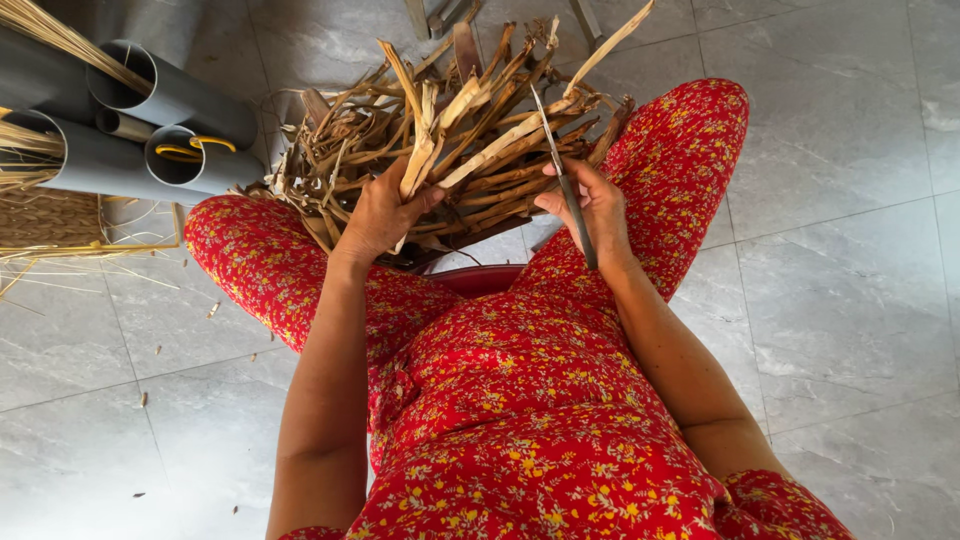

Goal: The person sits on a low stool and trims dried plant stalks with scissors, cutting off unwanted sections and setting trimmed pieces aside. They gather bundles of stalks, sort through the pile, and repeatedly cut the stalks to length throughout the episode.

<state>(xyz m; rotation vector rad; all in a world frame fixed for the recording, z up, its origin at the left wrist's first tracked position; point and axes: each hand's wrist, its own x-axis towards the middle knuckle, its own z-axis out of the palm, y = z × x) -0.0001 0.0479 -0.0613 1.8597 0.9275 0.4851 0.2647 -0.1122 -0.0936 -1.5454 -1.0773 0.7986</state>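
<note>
A bundle of dried stalks (450, 150) rests across the person's lap, between the knees, its cut ends fanning out away from the body toward the floor. The left hand (380, 215) is closed around a few pale stalks near the middle of the bundle, fingers curled and thumb pressing on top. The right hand (590, 205) is wrapped around the handle of a thin knife (560, 170), whose narrow grey blade points up and away across the stalks. The blade lies close to the left hand's fingers with only a few stalks between them, so a slip on the hard, slick fibre could likely carry the edge toward those fingers or down to the thigh under the bundle. The stalks look brittle and splintery, and a piece that snaps under pressure might let the blade jump; the loose heap could also slide off the lap, since nothing holds it but the two hands. The stalks are flat, strap-like strips, tan to dark brown, curled and frayed at the ends, dry and papery. The dress (520, 400) beneath them is soft red cloth with small yellow flowers. To the left stand smooth grey plastic pipes (190, 100) with open round mouths, one holding something with yellow loops, beside straw (50, 30) and a woven basket (50, 215). The floor (850, 250) is glossy grey tile, dotted with small scraps.
</note>
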